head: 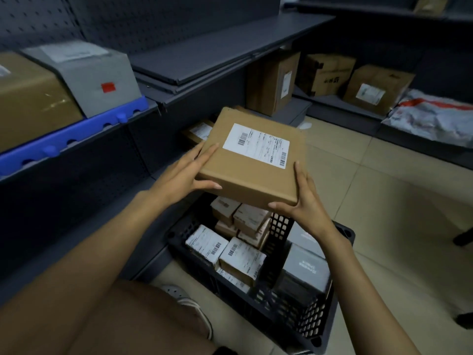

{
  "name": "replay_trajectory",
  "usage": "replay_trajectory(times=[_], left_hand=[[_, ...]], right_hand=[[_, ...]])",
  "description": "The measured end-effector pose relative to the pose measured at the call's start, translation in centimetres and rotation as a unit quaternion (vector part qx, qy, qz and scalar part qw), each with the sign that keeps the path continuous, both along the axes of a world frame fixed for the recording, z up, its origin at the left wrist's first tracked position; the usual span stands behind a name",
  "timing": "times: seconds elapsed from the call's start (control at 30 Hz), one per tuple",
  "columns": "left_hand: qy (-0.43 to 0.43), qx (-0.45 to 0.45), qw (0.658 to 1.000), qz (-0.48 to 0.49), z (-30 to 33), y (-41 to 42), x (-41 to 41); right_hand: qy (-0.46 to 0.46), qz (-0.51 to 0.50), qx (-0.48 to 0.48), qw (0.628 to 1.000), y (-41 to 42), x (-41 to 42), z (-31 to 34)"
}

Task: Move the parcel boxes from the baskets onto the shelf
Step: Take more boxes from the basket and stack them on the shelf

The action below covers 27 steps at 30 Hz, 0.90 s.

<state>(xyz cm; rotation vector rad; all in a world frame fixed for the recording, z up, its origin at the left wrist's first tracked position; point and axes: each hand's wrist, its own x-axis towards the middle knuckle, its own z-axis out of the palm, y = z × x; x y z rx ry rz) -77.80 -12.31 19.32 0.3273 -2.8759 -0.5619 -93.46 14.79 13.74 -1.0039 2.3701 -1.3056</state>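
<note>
A flat brown parcel box (245, 170) with a white shipping label is held in the air above the dark plastic basket (294, 313). My left hand (186, 172) grips its left near corner, thumb along the front face. My right hand (304, 201) grips its right near corner from below and the side. The basket holds several small labelled parcels (240, 257) on its left side and dark grey boxes (307, 275) on its right. The dark metal shelf (204, 55) stands to the left and behind the held box.
A brown carton (30, 98) and a grey box (89, 75) sit on the left shelf level with a blue edge strip (64, 142). More cartons (271, 83) and grey mail bags (432, 116) lie on low shelves at the back right. Tiled floor (399, 201) lies to the right.
</note>
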Motion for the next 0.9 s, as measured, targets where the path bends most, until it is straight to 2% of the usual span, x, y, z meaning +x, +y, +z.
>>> replay_trajectory(times=[0.27, 0.53, 0.9], left_hand=[[0.077, -0.063, 0.994, 0.034, 9.1, 1.0, 1.9], [0.159, -0.094, 0.98, 0.081, 17.7, 0.4, 7.1], [0.211, -0.167, 0.938, 0.219, 25.6, -2.1, 19.7]], right_hand=[[0.068, 0.017, -0.083, 0.994, -0.9, -0.1, 8.0], [0.16, 0.053, -0.147, 0.975, -4.8, 1.8, 16.9], [0.179, 0.195, -0.23, 0.936, -13.7, 9.6, 26.1]])
